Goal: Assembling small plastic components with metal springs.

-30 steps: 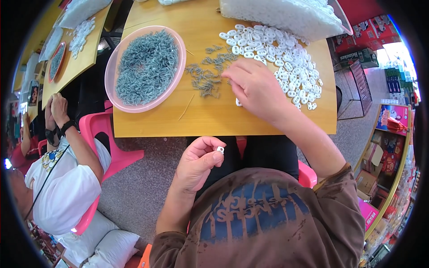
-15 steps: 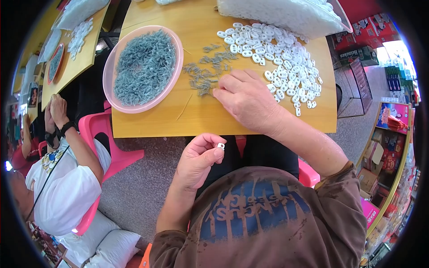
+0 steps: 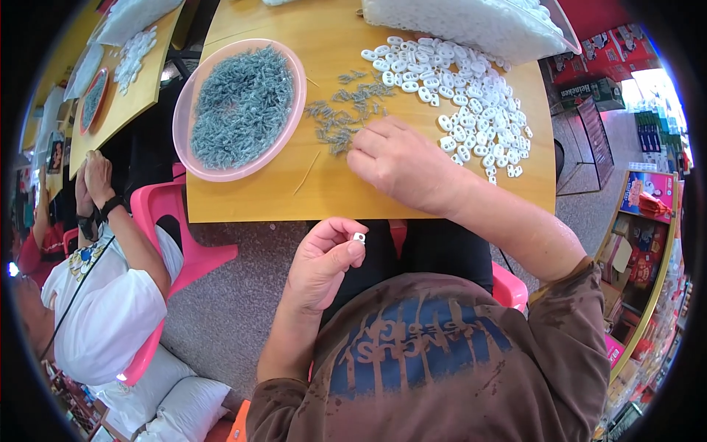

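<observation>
While the person sits at the wooden table, these are the parts, nearest first.

Left hand: the left hand is raised in front of the chest, off the table's near edge, fingers curled, thumb and forefinger pinched shut on a small white plastic piece.

White piece: it sits at the fingertips, at about 2 o'clock from the palm, clear of the table.

Right hand: the right hand lies palm down on the wooden table, fingers bent and pointing toward 10 o'clock; whether they pinch anything cannot be told.

Loose screws: a scatter of small grey screws lies just at those fingertips, at 10 to 11 o'clock from the hand, touching or almost touching them.

White pile: a heap of white plastic pieces spreads at 1 o'clock from the right hand, just beside its knuckles.

Pink bowl: a shallow pink bowl full of grey screws stands at 9 to 10 o'clock, well apart from the hand.

Bag: a clear bag of white pieces lies at the far edge, at 12 o'clock.

Neighbour: another person in a white shirt sits on a pink chair at 8 o'clock.
</observation>
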